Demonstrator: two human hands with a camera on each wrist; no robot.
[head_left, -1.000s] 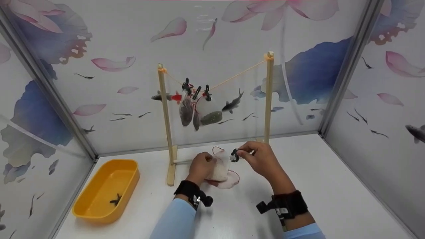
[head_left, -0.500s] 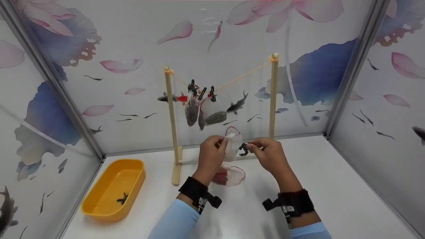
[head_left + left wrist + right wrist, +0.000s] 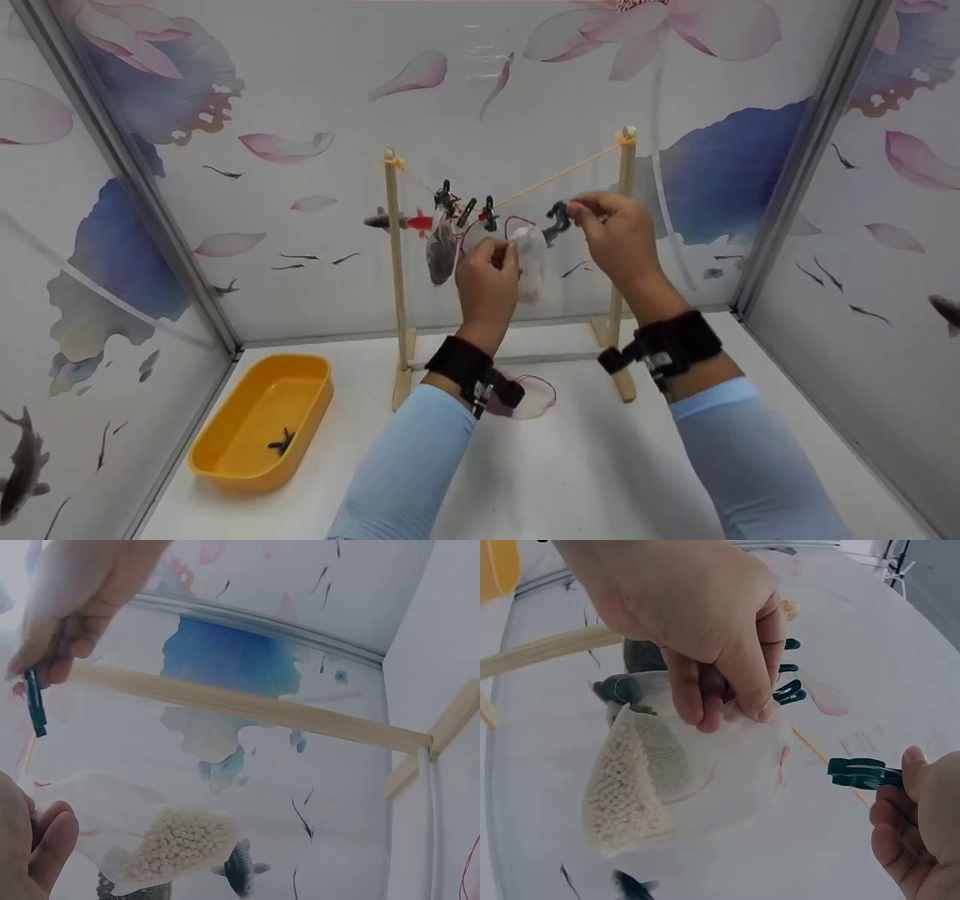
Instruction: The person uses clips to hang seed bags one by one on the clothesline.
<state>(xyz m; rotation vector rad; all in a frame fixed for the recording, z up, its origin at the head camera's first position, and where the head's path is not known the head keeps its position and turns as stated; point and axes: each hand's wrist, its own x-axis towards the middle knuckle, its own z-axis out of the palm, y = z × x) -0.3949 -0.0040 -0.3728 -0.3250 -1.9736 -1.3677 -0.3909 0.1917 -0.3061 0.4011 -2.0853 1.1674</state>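
My left hand (image 3: pixel 487 289) pinches the upper part of a white mesh drawstring bag (image 3: pixel 531 274), raised in front of a sagging orange cord (image 3: pixel 559 176). White pellets fill the bag's lower end, plain in the right wrist view on the mesh bag (image 3: pixel 630 795). Between thumb and fingers my right hand (image 3: pixel 619 232) holds a dark green clothes peg (image 3: pixel 862 772), right of the bag's red drawstring and close to the cord. Several dark pegs (image 3: pixel 490 214) clip other filled bags (image 3: pixel 441 259) to the cord's low point; my left hand partly hides these bags.
Two wooden posts (image 3: pixel 395 262) on feet carry the cord, with a white bar low between them. A yellow basin (image 3: pixel 315 405) stands at left, a dark peg (image 3: pixel 282 441) inside. Another bag with red string (image 3: pixel 534 401) lies on the table, partly behind my left wrist.
Both hands have risen from the table to cord height, the left lifting the pellet bag and the right carrying the clothes peg. The other bag stays on the table.
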